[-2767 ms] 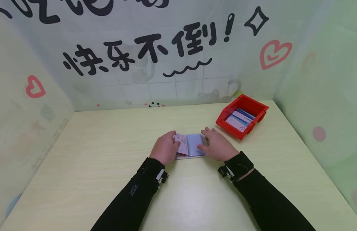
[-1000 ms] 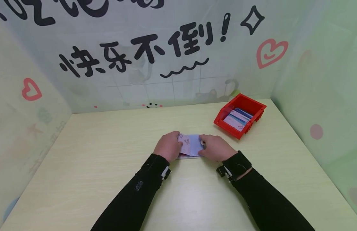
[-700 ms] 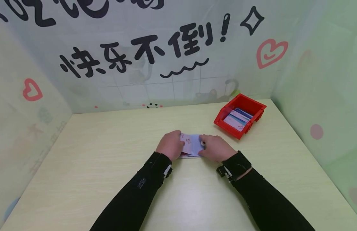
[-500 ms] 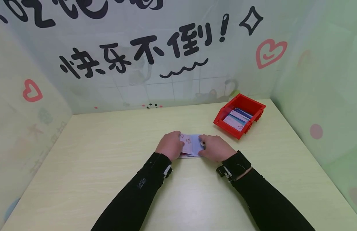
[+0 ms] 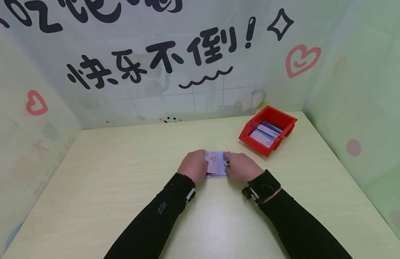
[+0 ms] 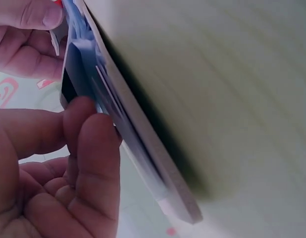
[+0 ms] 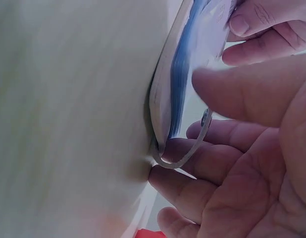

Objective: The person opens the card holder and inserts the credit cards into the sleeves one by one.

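An open card holder with bluish clear sleeves and a pale cover lies on the table, between both hands. At its left side, my left hand pinches a pink patterned card between thumb and finger; the card overlaps the bluish page. My right hand holds the holder's right edge. In the right wrist view its thumb lies over the stack of blue-edged sleeves, the fingers by the far edge near a curved strap with a snap button. How deep the card sits is not clear.
A red plastic bin stands at the back right of the pale wooden table, with several pink and blue cards in it. Printed fabric walls enclose the table at the back and both sides.
My left hand has moved right with the pink card, which covers more of the bluish page. The right hand, earlier with spread fingers, has closed on the holder's right edge.
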### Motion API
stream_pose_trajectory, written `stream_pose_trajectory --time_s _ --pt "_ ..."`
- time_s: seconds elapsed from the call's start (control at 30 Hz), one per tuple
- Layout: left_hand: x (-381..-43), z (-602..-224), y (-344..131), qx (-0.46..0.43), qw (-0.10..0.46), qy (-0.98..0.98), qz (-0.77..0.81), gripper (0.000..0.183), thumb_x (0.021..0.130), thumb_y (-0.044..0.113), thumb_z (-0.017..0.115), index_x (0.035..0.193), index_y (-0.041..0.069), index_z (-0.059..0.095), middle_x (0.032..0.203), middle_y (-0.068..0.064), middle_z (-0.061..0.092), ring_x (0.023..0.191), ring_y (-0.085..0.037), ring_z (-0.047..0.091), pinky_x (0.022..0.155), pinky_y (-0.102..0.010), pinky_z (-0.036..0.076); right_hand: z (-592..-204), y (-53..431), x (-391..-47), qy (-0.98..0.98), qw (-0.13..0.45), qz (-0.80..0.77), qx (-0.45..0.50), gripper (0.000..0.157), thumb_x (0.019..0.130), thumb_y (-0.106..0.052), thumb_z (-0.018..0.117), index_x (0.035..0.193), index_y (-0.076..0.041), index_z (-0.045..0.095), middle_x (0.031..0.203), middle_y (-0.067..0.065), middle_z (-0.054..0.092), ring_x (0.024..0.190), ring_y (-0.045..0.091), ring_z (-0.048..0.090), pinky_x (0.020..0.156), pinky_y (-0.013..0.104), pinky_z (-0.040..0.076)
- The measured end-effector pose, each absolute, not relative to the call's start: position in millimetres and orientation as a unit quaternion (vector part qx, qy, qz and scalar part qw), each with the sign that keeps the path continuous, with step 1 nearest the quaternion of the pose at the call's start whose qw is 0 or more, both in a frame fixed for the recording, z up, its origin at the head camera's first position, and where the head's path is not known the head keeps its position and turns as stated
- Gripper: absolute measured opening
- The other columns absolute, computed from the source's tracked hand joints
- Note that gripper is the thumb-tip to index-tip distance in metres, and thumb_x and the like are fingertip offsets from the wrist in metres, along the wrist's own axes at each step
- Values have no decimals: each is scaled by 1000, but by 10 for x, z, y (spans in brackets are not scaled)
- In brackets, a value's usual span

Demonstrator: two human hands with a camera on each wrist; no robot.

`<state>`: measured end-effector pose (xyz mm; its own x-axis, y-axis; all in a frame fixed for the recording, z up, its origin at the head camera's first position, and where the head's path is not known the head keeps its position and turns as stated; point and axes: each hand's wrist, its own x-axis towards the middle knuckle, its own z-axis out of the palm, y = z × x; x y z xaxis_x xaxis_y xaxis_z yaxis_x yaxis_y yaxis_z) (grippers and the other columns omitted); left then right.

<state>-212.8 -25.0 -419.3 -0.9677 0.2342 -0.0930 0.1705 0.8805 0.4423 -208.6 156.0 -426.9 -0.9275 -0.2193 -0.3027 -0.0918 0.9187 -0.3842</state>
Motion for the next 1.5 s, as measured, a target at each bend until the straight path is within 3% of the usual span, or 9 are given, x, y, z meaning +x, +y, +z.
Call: stream_pose_trajectory --time_s 0.13,0.37,0.63,0.97,1.13,1.27,1.5 --pt "-2098 -4181 -247 132 68 966 212 27 105 5 55 128 2 69 118 -9 75 92 -22 64 97 -39 56 -4266 1559 -2082 967 173 -169 -82 72 100 -16 70 164 -9 37 145 15 58 118 29 55 108 44 53" --pt "-2068 -4194 -229 160 82 969 167 42 106 8 53 148 5 60 143 -10 68 106 -21 65 106 -40 54 -4262 1567 -2063 968 161 -165 -96 73 99 -15 71 163 -7 37 139 16 59 115 29 56 105 42 53" --pt "-2016 -4206 -185 212 46 972 87 34 108 10 54 140 8 68 136 -9 73 120 -24 71 104 -39 57 -4260 1574 -2046 970 145 -156 -119 72 100 -15 70 163 -4 36 144 18 60 114 30 58 111 46 52" --pt "-2014 -4199 -136 198 36 977 66 30 106 10 57 127 19 77 119 -6 77 103 -21 71 87 -39 61 -4264 1614 -2077 969 140 -169 -110 71 100 -13 70 162 -4 37 155 18 55 130 33 59 118 50 46" --pt "-2018 -4199 -92 186 45 977 93 23 103 18 65 122 14 78 110 -8 74 89 -18 61 77 -33 57 -4241 1644 -2117 967 145 -195 -74 63 103 -14 64 161 -3 40 156 17 54 134 34 57 119 52 45" --pt "-1995 -4206 -4 194 65 971 121 39 95 33 78 123 7 73 112 -8 73 90 -20 61 86 -32 56 -4230 1654 -2127 966 144 -206 -65 61 104 -14 64 160 -4 42 156 17 55 140 36 55 119 52 44" --pt "-1990 -4252 79 205 58 973 89 57 92 45 78 131 6 68 124 -10 73 107 -24 65 98 -35 58 -4235 1661 -2130 963 147 -216 -72 61 103 -13 64 159 -3 42 155 18 55 143 38 53 118 52 45"
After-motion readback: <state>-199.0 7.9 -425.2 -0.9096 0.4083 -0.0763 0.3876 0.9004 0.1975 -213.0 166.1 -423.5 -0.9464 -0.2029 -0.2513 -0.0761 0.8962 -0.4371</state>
